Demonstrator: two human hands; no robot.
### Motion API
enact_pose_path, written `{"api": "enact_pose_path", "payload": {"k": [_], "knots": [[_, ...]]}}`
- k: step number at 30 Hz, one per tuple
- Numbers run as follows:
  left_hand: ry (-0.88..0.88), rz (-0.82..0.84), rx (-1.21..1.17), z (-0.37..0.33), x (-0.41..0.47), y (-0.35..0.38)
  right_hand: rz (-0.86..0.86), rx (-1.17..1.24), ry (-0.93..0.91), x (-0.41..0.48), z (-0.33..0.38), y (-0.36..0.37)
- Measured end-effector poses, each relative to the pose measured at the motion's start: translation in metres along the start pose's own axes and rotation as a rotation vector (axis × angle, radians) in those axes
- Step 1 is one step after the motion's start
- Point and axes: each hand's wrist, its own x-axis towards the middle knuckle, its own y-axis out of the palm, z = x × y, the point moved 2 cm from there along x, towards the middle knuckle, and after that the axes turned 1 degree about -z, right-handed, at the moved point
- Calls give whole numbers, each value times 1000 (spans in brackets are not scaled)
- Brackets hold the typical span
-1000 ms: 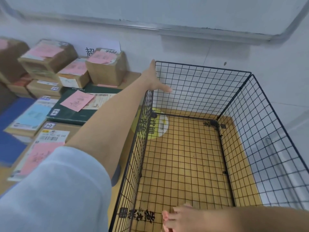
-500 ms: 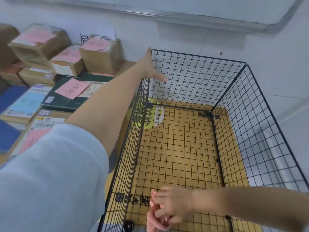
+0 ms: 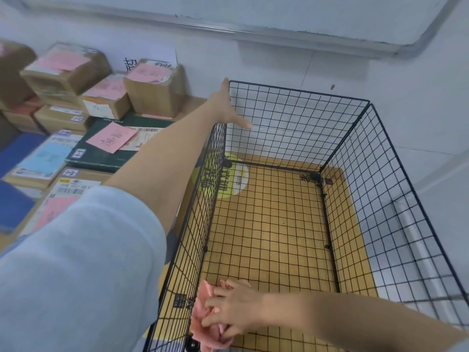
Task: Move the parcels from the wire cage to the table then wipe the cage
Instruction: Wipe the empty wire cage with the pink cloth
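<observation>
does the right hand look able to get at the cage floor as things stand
Likely yes: the right hand, holding a pink cloth, is low inside the wire cage, with no parcels on its floor.

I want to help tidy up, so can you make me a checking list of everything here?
Surface: wooden table, round sticker under the cage.
Job's things: wire cage holds no parcels; parcels stacked on the table beside it; pink cloth at its near left corner.
Clutter: nothing seen.
Hands: left hand rests on the cage's far left corner; right hand grips the pink cloth.
Cables: nothing seen.
Surroundings: pale wall, framed board above.
</observation>
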Motion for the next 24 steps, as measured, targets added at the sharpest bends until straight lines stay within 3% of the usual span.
{"api": "enact_pose_path", "payload": {"k": [10, 16, 24], "knots": [[5, -3, 5, 2, 3, 1, -113, -20, 158, -4, -39, -22], [9, -4, 10, 4, 5, 1, -14, -13, 193, -8, -42, -13], [17, -12, 40, 5, 8, 2, 178, -170, 177, -91, -72, 15]]}}
